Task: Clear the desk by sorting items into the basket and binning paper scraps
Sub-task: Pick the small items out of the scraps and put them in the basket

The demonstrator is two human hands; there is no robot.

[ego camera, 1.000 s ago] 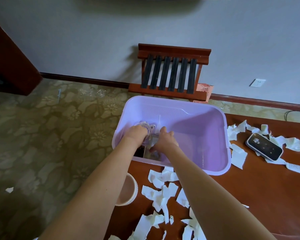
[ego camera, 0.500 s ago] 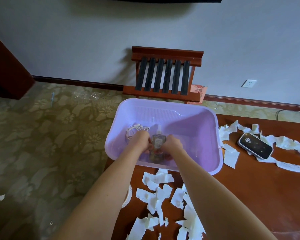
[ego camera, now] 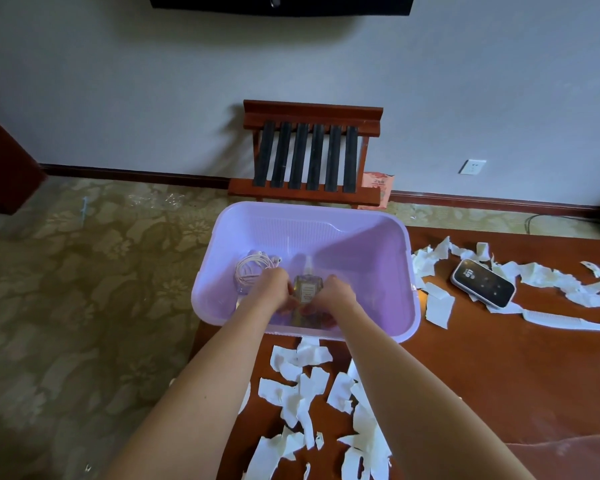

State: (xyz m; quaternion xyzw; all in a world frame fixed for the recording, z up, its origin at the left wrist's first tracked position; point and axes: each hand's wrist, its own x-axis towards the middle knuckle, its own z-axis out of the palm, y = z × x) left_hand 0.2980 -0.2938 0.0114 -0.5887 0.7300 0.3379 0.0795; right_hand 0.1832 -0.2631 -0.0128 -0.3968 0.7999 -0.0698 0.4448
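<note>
1. A small glass spray bottle (ego camera: 305, 289) stands upright inside the lilac basket (ego camera: 388, 258) at the centre of the frame, near its lower wall, nozzle pointing up.
2. The left hand (ego camera: 270, 289) and the right hand (ego camera: 333, 295) flank the bottle, each grip closed on its sides; 0.5 s ago they held it the same way, 1 s ago they were lower left in the basket with the bottle hidden.
3. A coiled white earphone cable (ego camera: 253, 266) lies in the basket's left part, just beside the left hand; 1 s ago that hand covered it.
4. The basket sits on the left end of the brown surface (ego camera: 499, 375).
5. White paper scraps (ego camera: 302, 386) lie scattered below the basket and to its right, unchanged.
6. A dark phone-like device (ego camera: 483, 283) rests among the right-hand scraps, with a white comb (ego camera: 565, 319) below it.
7. A wooden slatted rack (ego camera: 310, 157) stands against the wall above the basket.
</note>
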